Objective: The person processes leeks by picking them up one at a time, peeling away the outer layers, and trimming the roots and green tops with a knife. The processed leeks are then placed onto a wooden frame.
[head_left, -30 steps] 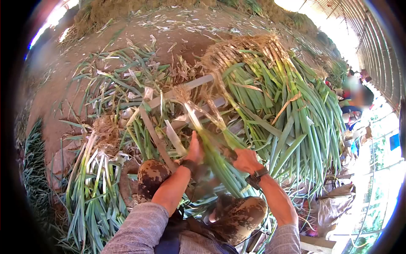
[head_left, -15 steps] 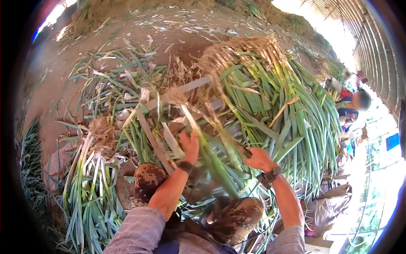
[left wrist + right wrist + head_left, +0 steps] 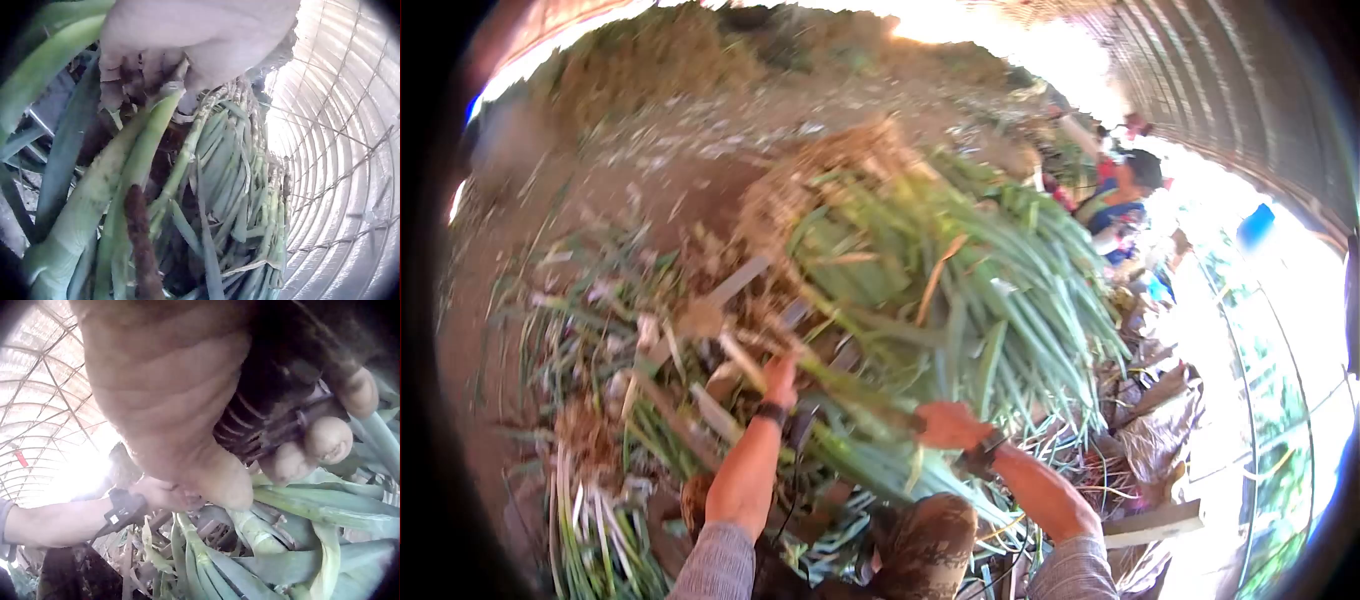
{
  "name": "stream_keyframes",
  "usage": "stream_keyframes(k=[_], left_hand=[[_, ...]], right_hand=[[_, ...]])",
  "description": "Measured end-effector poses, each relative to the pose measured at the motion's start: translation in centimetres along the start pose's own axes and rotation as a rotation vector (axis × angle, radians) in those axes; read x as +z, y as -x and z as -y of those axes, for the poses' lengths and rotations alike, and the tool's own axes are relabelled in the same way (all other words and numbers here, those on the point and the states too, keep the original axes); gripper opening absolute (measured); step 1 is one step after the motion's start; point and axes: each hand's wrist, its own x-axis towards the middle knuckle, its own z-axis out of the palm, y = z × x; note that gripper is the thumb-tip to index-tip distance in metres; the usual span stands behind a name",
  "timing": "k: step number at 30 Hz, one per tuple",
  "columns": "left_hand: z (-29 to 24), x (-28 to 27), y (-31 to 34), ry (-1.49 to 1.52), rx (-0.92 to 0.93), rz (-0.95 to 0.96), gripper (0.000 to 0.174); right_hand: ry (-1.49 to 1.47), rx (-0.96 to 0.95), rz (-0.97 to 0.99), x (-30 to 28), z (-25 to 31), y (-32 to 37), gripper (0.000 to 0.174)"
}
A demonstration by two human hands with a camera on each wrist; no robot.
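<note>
A person is sitting low on bare earth (image 3: 650,170) inside a plastic-covered tunnel, handling a bunch of leeks (image 3: 855,425) that is lying across the lap between both hands. The left hand (image 3: 778,378) is reaching forward and pinching one pale green stalk (image 3: 147,140); in the left wrist view its fingertips (image 3: 119,78) are closing round the top of that stalk. The right hand (image 3: 945,425) is resting on the green leaves nearer the body, and its fingers (image 3: 328,439) are curling tightly round a dark ridged object (image 3: 275,419) — what it is cannot be told. Just beyond the hands a big pile of leeks (image 3: 960,290) is lying with its roots pointing away, beside pale wooden slats (image 3: 735,282). A smaller heap (image 3: 590,520) is lying to the left. Another person (image 3: 1125,190) is crouching well apart, far right.
</note>
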Motion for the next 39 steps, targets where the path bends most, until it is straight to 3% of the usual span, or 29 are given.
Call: stream_keyframes(k=[3, 5, 7, 8, 10, 13, 14, 18, 24, 26, 28, 29, 31, 33, 35, 39], left_hand=[[-1.9, 0.8, 2.6, 0.084, -0.07, 0.001, 0.032], [-0.5, -0.3, 1.2, 0.102, -0.088, 0.082, 0.032], [-1.0, 0.0, 2.4, 0.113, -0.091, 0.282, 0.022], [-1.1, 0.3, 3.0, 0.107, -0.088, 0.295, 0.022], [-0.9, 0.6, 4.6, 0.083, -0.152, 0.553, 0.021], [0.2, 0.0, 5.7, 0.06, -0.214, 0.532, 0.021], [1.2, -0.8, 4.5, 0.052, -0.263, 0.551, 0.032], [1.9, -0.7, 4.6, 0.124, -0.217, 0.591, 0.034], [1.5, 0.2, 5.7, 0.102, -0.172, 0.45, 0.045], [2.1, -0.1, 4.8, 0.116, -0.207, 0.532, 0.055], [2.8, -0.5, 3.9, 0.311, -0.306, 0.584, 0.063], [2.3, 0.1, 5.4, 0.282, -0.171, 0.599, 0.068], [2.3, -0.2, 5.4, 0.239, -0.12, 0.639, 0.073], [4.8, -0.8, 2.3, 0.331, -0.282, 0.439, 0.082], [1.7, 1.0, 6.6, 0.335, -0.203, 0.401, 0.081], [2.0, 1.0, 6.6, 0.354, -0.187, 0.435, 0.071]], right_hand=[[-0.051, -0.015, -0.027, 0.5, -1.6, -0.1, 0.035], [-0.058, -0.009, -0.064, 0.1, -1.9, 0.7, 0.034], [-0.06, -0.003, -0.101, -0.6, -2.3, 1.7, 0.033], [-0.046, -0.039, -0.094, -0.8, -2.6, 2.4, 0.033], [-0.092, -0.076, -0.041, -0.7, -2.7, 4.0, 0.033], [-0.058, -0.084, -0.09, 2.3, -3.8, 4.9, 0.031], [-0.029, -0.006, 0.016, 1.6, -2.8, 5.5, 0.027], [0.004, -0.081, -0.13, 4.7, -3.2, 6.5, 0.024], [-0.026, -0.073, -0.196, 6.3, -2.9, 5.2, 0.025], [-0.012, -0.056, -0.169, 5.4, -2.6, 4.9, 0.026], [0.008, -0.088, -0.142, 5.6, -2.7, 4.4, 0.028], [0.022, -0.077, -0.156, 5.1, -2.4, 4.4, 0.029], [0.02, -0.007, -0.135, 5.4, -2.4, 3.4, 0.027], [0.038, -0.018, -0.237, 5.2, -1.8, 3.0, 0.029], [0.031, -0.075, -0.228, 4.4, -0.7, 2.8, 0.029], [0.039, -0.056, -0.191, 3.2, 0.5, 1.6, 0.03]])
